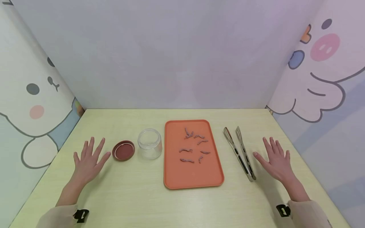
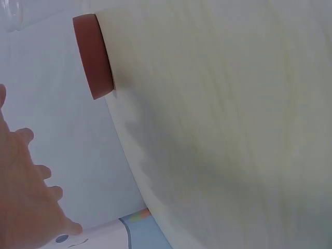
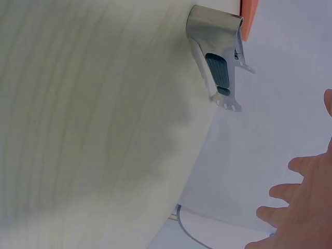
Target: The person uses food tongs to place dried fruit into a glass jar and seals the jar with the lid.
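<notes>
Tongs (image 1: 241, 161) are lying just left of the right hand (image 1: 275, 161), their joined end near and tips parted at the far end. Right hand is hovering, fingers spread, gripping nothing. Left hand (image 1: 89, 163) is hovering at left, likewise spread and holding nothing, near a reddish-brown lid (image 1: 123, 150). Clear jar (image 1: 150, 144) is standing uncovered just right of the lid. Orange tray (image 1: 194, 177) is sitting mid-table, bearing small dark strips (image 1: 186, 161). Step in hand: seemingly a ready pose, nothing being handled. Using the tongs would be calling for a leftward, downward reach, fingers closing round both arms.
</notes>
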{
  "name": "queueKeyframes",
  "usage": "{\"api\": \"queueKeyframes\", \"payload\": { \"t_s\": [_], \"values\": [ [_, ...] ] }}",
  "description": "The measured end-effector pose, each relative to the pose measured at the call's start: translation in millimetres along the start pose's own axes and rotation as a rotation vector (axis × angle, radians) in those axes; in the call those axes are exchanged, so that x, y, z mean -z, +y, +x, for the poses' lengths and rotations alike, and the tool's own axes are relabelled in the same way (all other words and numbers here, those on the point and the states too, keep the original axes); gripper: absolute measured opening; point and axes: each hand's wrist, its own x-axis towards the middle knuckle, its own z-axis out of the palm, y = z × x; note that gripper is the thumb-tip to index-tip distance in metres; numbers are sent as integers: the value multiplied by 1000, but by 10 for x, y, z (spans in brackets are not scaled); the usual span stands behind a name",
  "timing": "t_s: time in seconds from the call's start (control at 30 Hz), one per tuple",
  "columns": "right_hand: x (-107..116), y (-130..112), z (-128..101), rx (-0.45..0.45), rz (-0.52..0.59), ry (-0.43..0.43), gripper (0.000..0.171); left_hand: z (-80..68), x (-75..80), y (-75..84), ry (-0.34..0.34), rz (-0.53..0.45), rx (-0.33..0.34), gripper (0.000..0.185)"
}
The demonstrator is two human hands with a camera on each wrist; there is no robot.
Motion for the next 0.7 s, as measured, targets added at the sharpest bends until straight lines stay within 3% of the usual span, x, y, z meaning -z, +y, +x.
{"api": "queueKeyframes", "payload": {
  "t_s": [0.13,0.27,0.43,0.7],
  "values": [
    [-13,-1,4,4,13,1,72,5,-6,-8,3,-11,2,62],
    [-31,14,13,17,53,13,70,34,-15,-2,56,-73,-11,61],
    [-28,-8,29,25,220,46,63,95,-9,48,103,-316,8,60],
    [-81,-64,57,-83,466,58,53,190,-46,293,16,-679,124,63]
  ]
}}
